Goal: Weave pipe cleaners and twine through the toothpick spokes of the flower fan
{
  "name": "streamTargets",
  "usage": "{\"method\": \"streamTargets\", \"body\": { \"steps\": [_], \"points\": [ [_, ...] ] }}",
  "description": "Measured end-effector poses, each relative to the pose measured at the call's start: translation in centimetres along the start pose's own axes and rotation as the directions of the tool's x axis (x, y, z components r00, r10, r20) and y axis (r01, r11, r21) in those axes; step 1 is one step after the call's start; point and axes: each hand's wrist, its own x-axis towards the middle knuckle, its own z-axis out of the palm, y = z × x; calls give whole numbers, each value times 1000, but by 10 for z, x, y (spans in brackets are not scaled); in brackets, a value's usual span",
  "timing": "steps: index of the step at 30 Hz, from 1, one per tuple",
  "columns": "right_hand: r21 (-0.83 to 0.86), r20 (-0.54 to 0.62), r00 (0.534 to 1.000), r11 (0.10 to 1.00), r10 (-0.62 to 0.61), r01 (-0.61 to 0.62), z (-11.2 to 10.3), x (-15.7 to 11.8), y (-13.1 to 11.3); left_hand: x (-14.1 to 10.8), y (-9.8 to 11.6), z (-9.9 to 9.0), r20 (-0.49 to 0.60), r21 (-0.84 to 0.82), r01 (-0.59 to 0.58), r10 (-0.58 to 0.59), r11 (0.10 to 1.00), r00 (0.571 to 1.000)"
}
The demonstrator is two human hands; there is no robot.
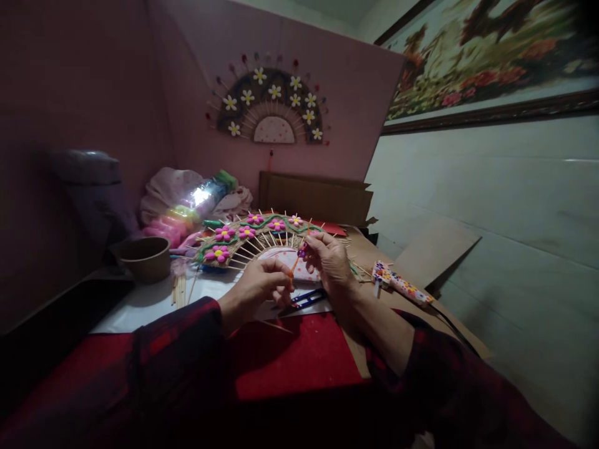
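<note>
A red cloth [299,362] covers the near part of the work surface. Beyond it rests a half-round fan [261,227] with pink flowers; a patterned glue gun [400,284] lies to its right. The right hand [330,259], raised before the fan, is pinched narrow; the left hand [264,284], lower, closes thumb and fingers likewise. Dark-blue snips [309,299] lie just beside the left fingers; contact is unclear from where I stand. An orange cord [293,270] slants between both pinches, a purple bead [301,253] at its upper end by the right fingertips. Good practice, I judge: cord taut, grip light and near the bead, wrists steady.
</note>
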Motion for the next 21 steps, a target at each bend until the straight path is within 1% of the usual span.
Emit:
{"method": "streamTargets", "body": {
  "steps": [5, 10, 16, 19, 21],
  "points": [
    [-22, -5, 1000, 1000, 5, -5, 2, -2, -1, -2, 3, 3, 22, 61, -19, 18, 998, 1000],
    [-4, -2, 1000, 1000, 2, -2, 3, -3, -2, -3, 3, 8, -59, 76, 20, -16, 997, 998],
    [81, -140, 990, 997, -6, 18, -1, 2, -5, 1, -3, 5, -76, 11, 101, -100, 995, 992],
    [132, -183, 983, 991, 9, 15, -4, 5, -7, 3, -8, 0, -118, 50, 71, -64, 996, 991],
    [155, -189, 982, 988, 23, 7, -5, 6, -8, 4, -8, -2, -161, 88, 40, -25, 995, 987]
  ]
}}
